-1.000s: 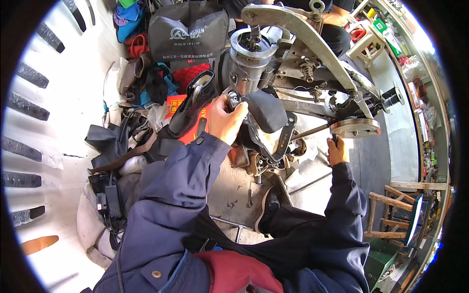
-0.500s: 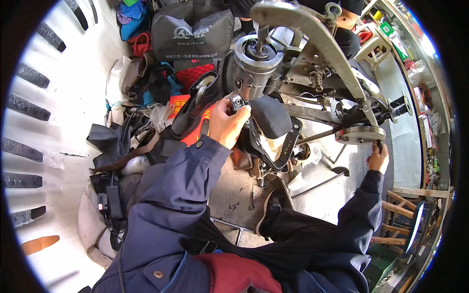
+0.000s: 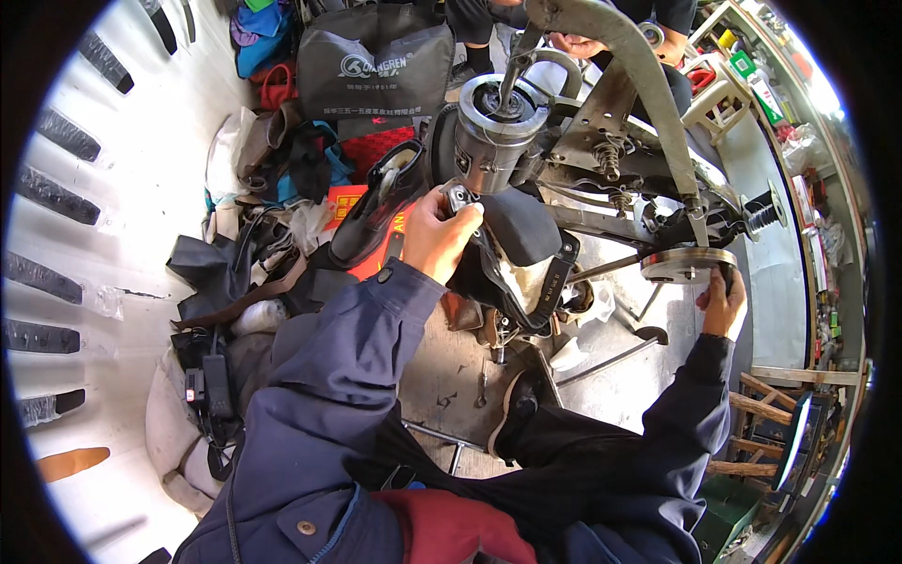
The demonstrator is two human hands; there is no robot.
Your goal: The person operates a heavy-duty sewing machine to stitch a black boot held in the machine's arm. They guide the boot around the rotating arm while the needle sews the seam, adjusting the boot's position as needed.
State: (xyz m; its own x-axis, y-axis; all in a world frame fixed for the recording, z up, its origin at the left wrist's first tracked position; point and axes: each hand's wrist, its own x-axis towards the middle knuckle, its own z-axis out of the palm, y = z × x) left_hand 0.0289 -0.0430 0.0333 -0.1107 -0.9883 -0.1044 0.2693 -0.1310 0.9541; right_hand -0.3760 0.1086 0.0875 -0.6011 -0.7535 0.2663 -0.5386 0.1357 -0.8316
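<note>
A metal hand-cranked shoe-patching machine stands in front of me. A black boot with pale fleece lining sits beneath its head. My left hand is closed at the boot's edge, thumb on top, right beside the small metal presser part. Its fingertips are partly hidden. On the right, my right hand is closed at the rim of the round metal hand wheel; the crank knob is covered by the fingers.
Another black boot lies left of the machine on a red box. Leather scraps and bags pile up along the left. A dark tote bag stands behind. Beyond the machine, another person's hands show. Wooden stool at right.
My right hand has shifted slightly up and left with the wheel's rim. The machine's head looks tilted a little differently. My left hand stays at the boot. Another person's hand has appeared behind.
</note>
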